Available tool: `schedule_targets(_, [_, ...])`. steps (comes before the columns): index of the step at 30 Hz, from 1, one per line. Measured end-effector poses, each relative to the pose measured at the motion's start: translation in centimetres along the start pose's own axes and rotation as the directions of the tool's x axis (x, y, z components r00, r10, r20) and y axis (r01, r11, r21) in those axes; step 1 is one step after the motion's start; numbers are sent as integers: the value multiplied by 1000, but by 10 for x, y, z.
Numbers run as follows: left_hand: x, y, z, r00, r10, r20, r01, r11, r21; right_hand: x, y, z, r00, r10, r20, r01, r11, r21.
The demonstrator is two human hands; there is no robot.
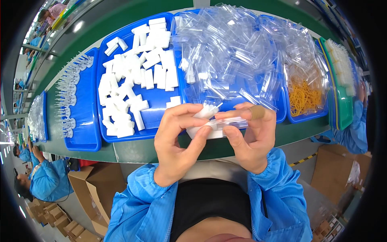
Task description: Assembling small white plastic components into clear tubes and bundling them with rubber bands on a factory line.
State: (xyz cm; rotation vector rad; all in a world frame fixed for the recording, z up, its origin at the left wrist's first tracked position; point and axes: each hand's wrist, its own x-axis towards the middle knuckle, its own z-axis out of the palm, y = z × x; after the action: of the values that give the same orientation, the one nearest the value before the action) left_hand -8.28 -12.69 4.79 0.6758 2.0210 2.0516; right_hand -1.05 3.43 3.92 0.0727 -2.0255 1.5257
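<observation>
My left hand [175, 141] pinches a small white piece [208, 111] with a clear plastic tip between thumb and fingers. My right hand [256, 141], a tan bandage around one finger, grips a slim clear plastic case [238, 122] from its right end. White material [215, 132] shows in or under the case, between my two thumbs; which of the two I cannot tell. Both hands meet in front of the trays, near the table's front edge. The white foam-like blocks [153, 58] lie loose in a blue tray beyond my left hand.
Clear plastic cases [229, 48] heap high in the middle blue tray. Yellow rubber bands [304, 99] fill a bag at the right. Rows of clear parts [68, 92] line a blue tray at left. A green tray [344, 107] stands far right. Co-workers sit at both sides.
</observation>
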Motion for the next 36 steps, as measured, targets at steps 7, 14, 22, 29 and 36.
schedule_targets(7, [2,2,-2,961,248,125,-275,911,308,3,2,-9,977,211,26,-211,955,206])
schedule_targets(14, [-2,-1,2,966,236,103,-258,889,380,8,2,-13,969,248,19,-249,963,100])
schedule_targets(22, [0,-3,-13,991,63,114,-50,992,-116,20,-5,-24,932,358,-49,-325,890,319])
schedule_targets(29, [-11,-12,-15,959,219,182,-221,975,-7,1,-3,-20,949,282,140,-310,914,261])
schedule_targets(36, [3,-1,-18,957,120,264,-100,991,-87,19,-6,-34,966,57,253,-76,995,66])
